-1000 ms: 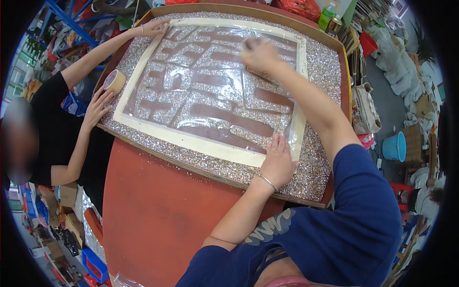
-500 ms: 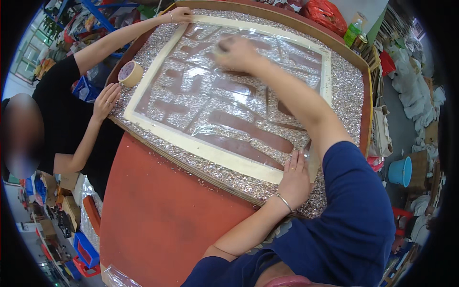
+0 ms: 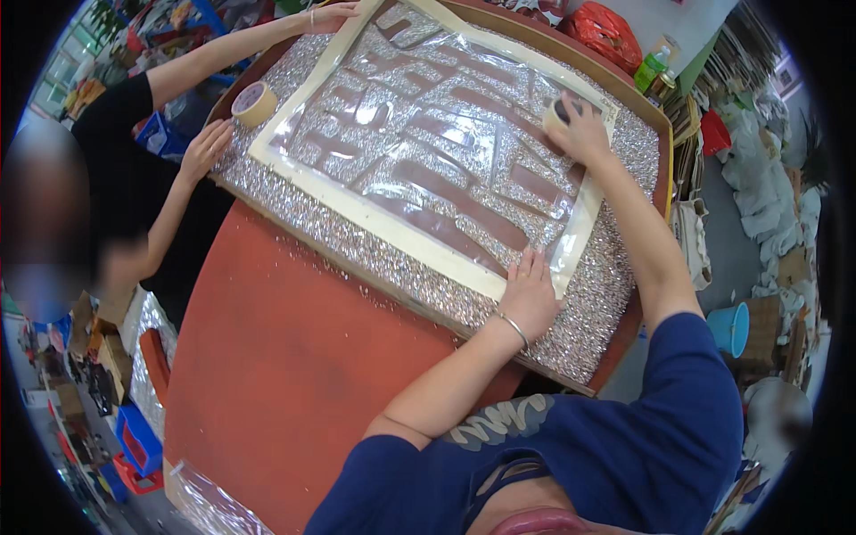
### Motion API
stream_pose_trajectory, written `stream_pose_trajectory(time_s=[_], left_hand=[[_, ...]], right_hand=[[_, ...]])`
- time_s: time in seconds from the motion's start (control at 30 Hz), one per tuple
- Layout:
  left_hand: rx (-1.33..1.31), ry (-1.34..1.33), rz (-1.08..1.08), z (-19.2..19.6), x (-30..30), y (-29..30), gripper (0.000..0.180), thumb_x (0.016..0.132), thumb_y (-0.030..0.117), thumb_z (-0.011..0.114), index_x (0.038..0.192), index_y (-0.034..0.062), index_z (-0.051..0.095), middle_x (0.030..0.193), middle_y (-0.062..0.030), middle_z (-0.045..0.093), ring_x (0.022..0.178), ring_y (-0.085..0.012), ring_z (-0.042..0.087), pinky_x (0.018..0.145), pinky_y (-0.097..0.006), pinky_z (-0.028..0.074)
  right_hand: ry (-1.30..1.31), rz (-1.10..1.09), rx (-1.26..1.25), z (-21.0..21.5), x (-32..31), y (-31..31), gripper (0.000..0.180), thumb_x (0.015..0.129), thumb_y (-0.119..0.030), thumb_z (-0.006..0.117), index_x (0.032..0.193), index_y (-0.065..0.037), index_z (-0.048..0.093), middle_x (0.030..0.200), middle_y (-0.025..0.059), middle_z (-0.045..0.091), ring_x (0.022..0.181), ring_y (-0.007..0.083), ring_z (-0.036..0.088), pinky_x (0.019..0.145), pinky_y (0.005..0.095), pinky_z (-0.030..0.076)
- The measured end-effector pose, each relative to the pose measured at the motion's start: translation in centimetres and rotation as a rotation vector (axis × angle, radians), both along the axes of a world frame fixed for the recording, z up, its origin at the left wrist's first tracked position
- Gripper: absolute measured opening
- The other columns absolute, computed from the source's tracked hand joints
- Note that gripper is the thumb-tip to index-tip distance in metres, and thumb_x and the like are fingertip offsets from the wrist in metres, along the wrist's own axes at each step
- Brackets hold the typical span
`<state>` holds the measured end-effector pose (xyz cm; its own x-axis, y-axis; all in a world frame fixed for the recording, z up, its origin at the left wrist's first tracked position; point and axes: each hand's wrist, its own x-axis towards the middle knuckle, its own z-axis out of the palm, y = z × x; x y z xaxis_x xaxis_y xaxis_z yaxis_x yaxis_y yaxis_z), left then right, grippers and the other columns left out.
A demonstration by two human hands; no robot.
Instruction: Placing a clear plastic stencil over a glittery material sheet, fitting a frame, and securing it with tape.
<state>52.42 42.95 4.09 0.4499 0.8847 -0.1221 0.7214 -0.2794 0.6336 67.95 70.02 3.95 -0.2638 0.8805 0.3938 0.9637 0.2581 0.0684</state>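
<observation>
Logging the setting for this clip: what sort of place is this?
Probably a craft workshop. A big glitter-covered board with a film-covered stencil fills a red table, a tape roll lies at hand, and crowded shelves and bins stand around.

A single view from the person's head looks steeply down, close over a round red table (image 3: 267,357). A glittery board (image 3: 428,169) stretches from centre toward twelve o'clock. The wearer's forearms enter from six, and another person stands at nine o'clock. Edges bend toward the rim.
</observation>
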Motion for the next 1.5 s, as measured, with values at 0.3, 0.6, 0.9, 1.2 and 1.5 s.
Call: stream_pose_trajectory(time_s=[0.3, 0.6, 0.9, 1.2, 1.5], left_hand=[[0.008, 0.179, -0.219, 2.9, -0.2, 0.5, 0.067, 0.085, 0.035, 0.054, 0.133, -0.0076, 0.034, 0.142, -0.0292, 0.027, 0.135, -0.0424, 0.021, 0.107, -0.053, 0.024], [0.438, 0.216, 0.063, -6.1, -1.2, -1.5, 0.058, 0.087, 0.031, 0.049, 0.131, -0.0055, 0.039, 0.14, -0.025, 0.034, 0.132, -0.0406, 0.029, 0.107, -0.049, 0.025], [0.274, 0.107, 0.143, -0.1, 1.2, -2.4, 0.07, 0.085, 0.043, 0.058, 0.128, -0.009, 0.039, 0.136, -0.0295, 0.036, 0.13, -0.0434, 0.03, 0.107, -0.05, 0.024], [0.233, 0.116, 0.171, -0.3, 1.4, -2.5, 0.072, 0.085, 0.045, 0.058, 0.13, -0.0084, 0.039, 0.14, -0.0257, 0.034, 0.133, -0.0415, 0.027, 0.109, -0.048, 0.022], [0.249, 0.354, 0.198, -0.2, 1.7, -0.7, 0.071, 0.089, 0.049, 0.048, 0.137, -0.0004, 0.033, 0.145, -0.0228, 0.026, 0.135, -0.0413, 0.021, 0.109, -0.052, 0.019]], right_hand=[[0.564, 1.157, -0.501, 8.9, -18.1, -23.0, 0.058, 0.062, -0.03, 0.08, 0.111, -0.012, 0.057, 0.121, 0.015, 0.054, 0.1, 0.0337, 0.054, 0.088, 0.0425, 0.042], [0.216, 1.327, -0.475, 4.8, -21.1, -26.5, 0.083, 0.072, -0.051, 0.068, 0.139, -0.014, 0.036, 0.143, 0.0187, 0.029, 0.125, 0.0419, 0.032, 0.105, 0.0523, 0.025], [0.729, -0.107, 0.102, 1.3, 5.9, 0.5, 0.081, 0.075, -0.032, 0.066, 0.141, -0.006, 0.027, 0.143, 0.0285, 0.025, 0.134, 0.0419, 0.022, 0.108, 0.0542, 0.02], [0.48, 0.157, -0.459, 9.2, 10.7, 7.5, 0.052, 0.075, -0.039, 0.066, 0.116, -0.007, 0.06, 0.114, 0.0207, 0.06, 0.107, 0.0351, 0.056, 0.093, 0.0446, 0.043], [0.628, 0.424, 0.087, 18.0, 15.8, 2.5, 0.021, 0.079, -0.026, 0.068, 0.091, -0.009, 0.07, 0.078, 0.0125, 0.067, 0.071, 0.0241, 0.066, 0.065, 0.0318, 0.049]])
